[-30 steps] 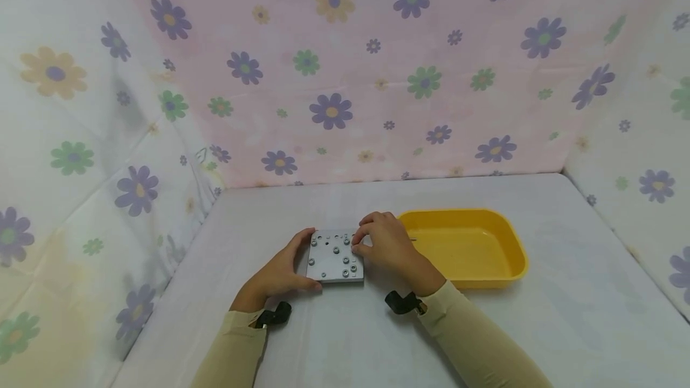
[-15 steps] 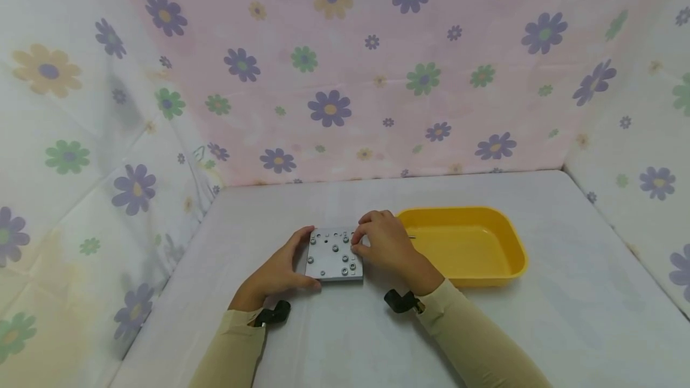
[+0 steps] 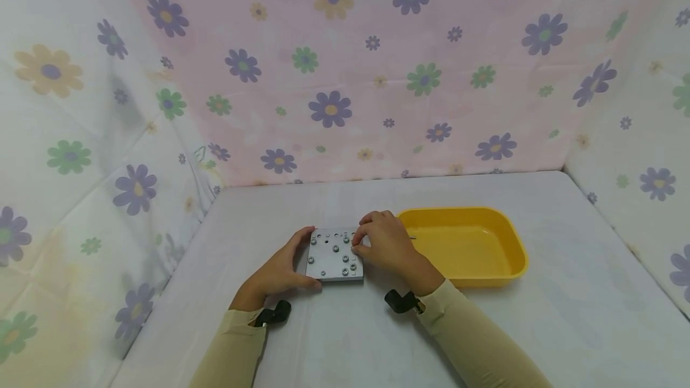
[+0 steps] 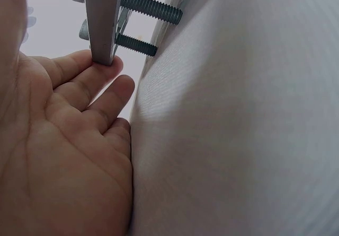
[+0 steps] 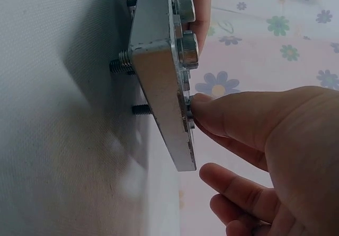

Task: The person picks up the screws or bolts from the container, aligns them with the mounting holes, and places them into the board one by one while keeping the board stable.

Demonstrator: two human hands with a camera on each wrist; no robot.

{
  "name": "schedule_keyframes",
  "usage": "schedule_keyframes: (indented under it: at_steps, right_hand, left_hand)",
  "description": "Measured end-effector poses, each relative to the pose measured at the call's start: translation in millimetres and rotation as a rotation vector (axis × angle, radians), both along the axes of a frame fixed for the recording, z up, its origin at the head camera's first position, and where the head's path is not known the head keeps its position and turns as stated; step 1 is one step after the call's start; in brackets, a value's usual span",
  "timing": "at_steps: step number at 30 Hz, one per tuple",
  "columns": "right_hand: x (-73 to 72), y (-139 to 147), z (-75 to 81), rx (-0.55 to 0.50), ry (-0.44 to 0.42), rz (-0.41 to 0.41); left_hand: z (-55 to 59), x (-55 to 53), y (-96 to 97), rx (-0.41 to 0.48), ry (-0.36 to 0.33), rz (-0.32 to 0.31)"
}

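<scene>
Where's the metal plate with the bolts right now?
In the head view, the metal plate is below centre, between the left hand gripping its left side and the right hand at its right edge; the yellow tray is farther right.

This looks like a small screened-off work booth: flower-print cloth [image 3: 388, 70] encloses three sides of a white-covered counter [image 3: 350, 340] bearing a metal plate [image 3: 327, 262], bolts [image 5: 189, 50] and a yellow tray [image 3: 463, 256].

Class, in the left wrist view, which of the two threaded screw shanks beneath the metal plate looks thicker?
The upper screw shank: it looks thicker than the lower screw shank, and its tip reaches farther right.
</scene>
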State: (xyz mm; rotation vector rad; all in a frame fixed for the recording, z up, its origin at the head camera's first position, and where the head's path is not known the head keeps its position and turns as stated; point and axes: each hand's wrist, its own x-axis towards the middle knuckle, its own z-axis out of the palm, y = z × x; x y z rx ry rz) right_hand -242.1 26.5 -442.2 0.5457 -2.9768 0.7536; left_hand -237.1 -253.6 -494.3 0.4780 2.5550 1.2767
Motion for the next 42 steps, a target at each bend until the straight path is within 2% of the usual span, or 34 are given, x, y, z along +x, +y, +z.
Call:
schedule_keyframes:
  at_steps: [35, 42]
  right_hand:
    - [-2.3, 0.8, -3.4, 0.001, 0.003, -0.005]
    - [-2.0, 3.9, 0.2, -0.062, -0.028, -0.034]
  left_hand:
    - [3.1, 2.2, 1.3, 0.029, -0.008, -0.009]
    - [0.3, 0.6, 0.6, 0.034, -0.011, -0.012]
